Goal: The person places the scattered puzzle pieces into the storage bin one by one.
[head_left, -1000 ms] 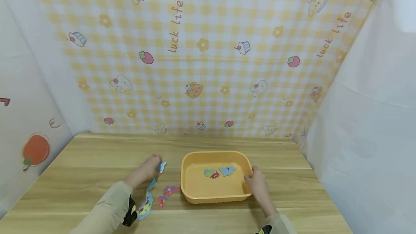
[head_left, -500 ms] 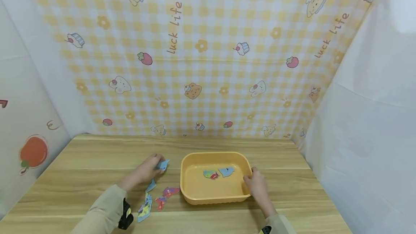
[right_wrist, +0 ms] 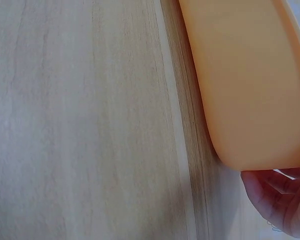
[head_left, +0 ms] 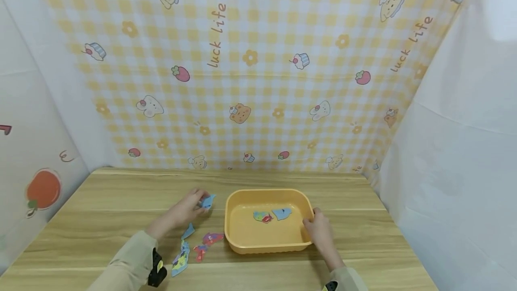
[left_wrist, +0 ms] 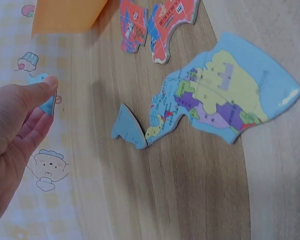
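Note:
My left hand (head_left: 189, 208) pinches a blue puzzle piece (head_left: 208, 201) between thumb and fingers, raised above the table left of an orange plastic basin (head_left: 258, 248). In the left wrist view the thumb lies over that blue piece (left_wrist: 47, 106). My right hand (head_left: 320, 230) grips the basin's right rim, with fingers (right_wrist: 262, 192) at its end wall in the right wrist view. Inside the basin lie a green-and-red piece (head_left: 263, 217) and a light blue piece (head_left: 282, 213).
On the wooden table (head_left: 121, 205), a small blue piece (left_wrist: 129, 127) touches a larger yellow-and-purple map piece (left_wrist: 210, 95). Red map pieces (left_wrist: 172, 22) lie close to the basin's left side. A checkered cloth (head_left: 258, 102) hangs behind the table, with white cloth at both sides.
My left hand has lifted the blue piece and shifted slightly right toward the basin, turning so more of the piece shows. The right hand stays on the rim.

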A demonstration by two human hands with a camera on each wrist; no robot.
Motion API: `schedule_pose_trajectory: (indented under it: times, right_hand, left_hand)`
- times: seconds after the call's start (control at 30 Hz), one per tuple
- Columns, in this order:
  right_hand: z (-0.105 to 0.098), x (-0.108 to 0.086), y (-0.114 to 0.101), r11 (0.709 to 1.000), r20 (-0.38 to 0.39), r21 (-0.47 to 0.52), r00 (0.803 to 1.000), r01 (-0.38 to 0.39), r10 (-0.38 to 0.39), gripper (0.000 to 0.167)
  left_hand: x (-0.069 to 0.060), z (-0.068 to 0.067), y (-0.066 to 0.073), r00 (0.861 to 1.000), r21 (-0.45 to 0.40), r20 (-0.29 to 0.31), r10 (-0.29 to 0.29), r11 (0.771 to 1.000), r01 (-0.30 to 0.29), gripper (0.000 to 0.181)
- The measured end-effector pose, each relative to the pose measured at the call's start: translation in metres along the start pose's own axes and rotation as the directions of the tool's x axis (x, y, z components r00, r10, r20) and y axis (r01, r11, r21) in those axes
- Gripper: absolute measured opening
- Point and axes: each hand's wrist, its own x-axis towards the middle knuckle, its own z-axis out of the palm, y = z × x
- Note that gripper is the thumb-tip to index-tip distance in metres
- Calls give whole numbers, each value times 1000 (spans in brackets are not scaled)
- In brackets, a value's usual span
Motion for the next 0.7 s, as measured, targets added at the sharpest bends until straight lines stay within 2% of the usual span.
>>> schedule_pose_trajectory:
  times: [0.17,0.33,0.57,0.7]
  right_hand:
    - [1,1,1,1000,-7,-3,1000,-3,3,31]
    - [2,2,2,1000,-6,-8,1000,-9,8,30]
    - [2,2,3,1000,-3,-19,1000,-11,11,31]
    - [2,2,3,999,0,-31,1000,-14,14,30]
  left_hand:
    - [3,2,5,999,-5,-24,38,999,-39,35]
    - [7,3,15,998,-23,-52,39,999,-41,36]
    - [17,5,40,997,-40,-42,71,997,-73,37]
    - [21,9,56,996,-83,-24,81,993,-82,37]
